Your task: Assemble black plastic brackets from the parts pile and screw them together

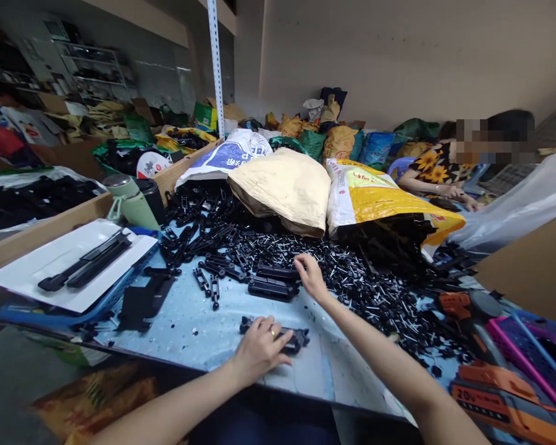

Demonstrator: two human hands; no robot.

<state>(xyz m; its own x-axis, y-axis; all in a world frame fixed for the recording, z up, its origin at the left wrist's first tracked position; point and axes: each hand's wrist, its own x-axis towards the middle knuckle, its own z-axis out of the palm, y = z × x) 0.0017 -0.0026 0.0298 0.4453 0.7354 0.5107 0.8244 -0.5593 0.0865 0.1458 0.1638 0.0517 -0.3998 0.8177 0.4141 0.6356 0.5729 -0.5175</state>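
The bench [185, 334] carries a heap of screws [370, 296], at whose edge the right hand [312, 280] is positioned, finger closure indeterminable, and, near the front edge, the left hand [258, 347], fingers clamped on a black plastic part [299, 339].

I've got both arms in view, bare fr. wrist to forearm, not crossing; L forearm [180, 402] enters bottom-L & angles up to the R; L wrist [235, 369] approx. straight; L hand [263, 347] sits low nr. centre, back up, palm down, digits bent & a bit apart; grip hidden under the palm, can't tell how firm; R forearm [375, 352] slants up-L fr. bottom-R, reaching farther fwd; R wrist [323, 298] slightly bent; R hand [309, 277] is ahead of L, digits curled, tips pointing L; can't tell if they're pinched together.
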